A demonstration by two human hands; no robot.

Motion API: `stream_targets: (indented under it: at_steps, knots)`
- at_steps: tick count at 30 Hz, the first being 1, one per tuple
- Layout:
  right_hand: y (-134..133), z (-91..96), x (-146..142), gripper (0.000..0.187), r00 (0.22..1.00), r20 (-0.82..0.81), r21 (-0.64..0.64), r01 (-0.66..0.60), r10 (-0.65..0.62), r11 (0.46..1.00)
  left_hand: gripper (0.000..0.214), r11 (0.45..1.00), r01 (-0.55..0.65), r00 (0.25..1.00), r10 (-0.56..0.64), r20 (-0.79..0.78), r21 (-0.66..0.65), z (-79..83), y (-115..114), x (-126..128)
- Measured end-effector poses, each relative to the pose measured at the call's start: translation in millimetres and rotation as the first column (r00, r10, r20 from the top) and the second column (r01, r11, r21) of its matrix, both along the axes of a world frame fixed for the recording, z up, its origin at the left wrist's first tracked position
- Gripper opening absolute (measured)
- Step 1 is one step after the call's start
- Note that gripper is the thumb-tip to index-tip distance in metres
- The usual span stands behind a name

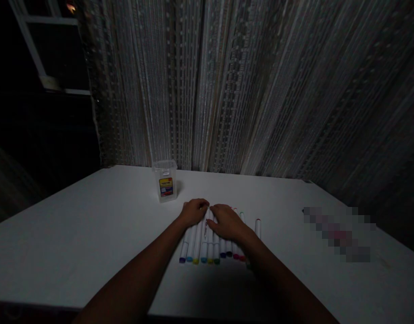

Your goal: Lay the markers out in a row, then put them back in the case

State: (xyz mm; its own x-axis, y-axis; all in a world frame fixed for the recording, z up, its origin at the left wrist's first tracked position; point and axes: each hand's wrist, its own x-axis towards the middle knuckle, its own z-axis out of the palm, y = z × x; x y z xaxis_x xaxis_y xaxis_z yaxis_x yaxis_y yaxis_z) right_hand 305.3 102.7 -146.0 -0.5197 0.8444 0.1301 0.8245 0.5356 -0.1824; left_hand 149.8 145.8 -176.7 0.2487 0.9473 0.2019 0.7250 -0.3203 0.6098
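Note:
A row of white markers [196,240] with coloured end caps lies side by side on the table, pointing away from me. At the row's far end my left hand [195,211] rests with fingers curled over the tops of the left-hand markers. My right hand [227,221] lies across the middle and right part of the row, its fingers bent and its thumb on the middle markers. The fingertips of both hands nearly meet. Part of the row is hidden under my right hand and forearm. One red-tipped marker [258,228] lies slightly apart on the right.
A clear plastic container [165,182] with a yellow and blue label stands upright behind the markers, to the left. On the right of the white table [125,234] lies a pixelated object [338,235] that I cannot make out. A striped curtain [213,90] hangs behind the table.

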Motion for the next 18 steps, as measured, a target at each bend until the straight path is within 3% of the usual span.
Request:
stream_targets:
  at_steps: [11, 18]
  knots:
    - [-1.2, 9.0, 9.6, 0.044, 1.000, -0.014, -0.058, -0.003, 0.002, 0.998, 0.029, 0.999, 0.041, 0.998, -0.041, 0.054, 0.010, -4.0, 8.8, -11.0]
    - [-2.8, 23.2, -20.7, 0.038, 0.994, 0.101, -0.055, -0.032, 0.037, 0.998, 0.028, 0.999, -0.030, 0.998, 0.030, 0.055, 0.009, -1.2, 12.3, -19.1]
